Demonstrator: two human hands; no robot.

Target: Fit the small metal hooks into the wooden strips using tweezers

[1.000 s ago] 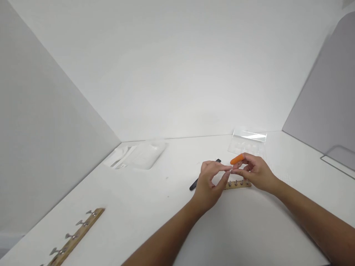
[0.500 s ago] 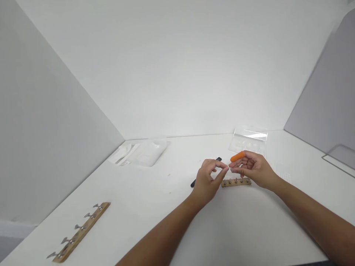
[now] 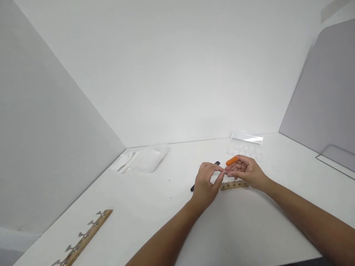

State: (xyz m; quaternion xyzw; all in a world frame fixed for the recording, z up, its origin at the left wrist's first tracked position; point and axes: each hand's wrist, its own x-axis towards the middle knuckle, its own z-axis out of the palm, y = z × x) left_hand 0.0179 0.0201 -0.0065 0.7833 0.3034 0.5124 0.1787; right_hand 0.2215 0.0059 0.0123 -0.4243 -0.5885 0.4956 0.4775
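My left hand pinches with thumb and forefinger, its tips meeting those of my right hand. Whatever lies between the fingertips is too small to make out. An orange finger cot covers one finger of my right hand. Just below the hands lies a short wooden strip with several small metal pieces standing along it. Partly behind my left hand is a thin black tool, its middle hidden.
A longer wooden strip with several metal clips lies front left. Clear plastic bags rest back left. A transparent tray sits behind my right hand. A clear-edged frame stands at the right wall.
The fingertips of both hands have come closer together. The whole view has shifted slightly, so the table items appear a little lower.
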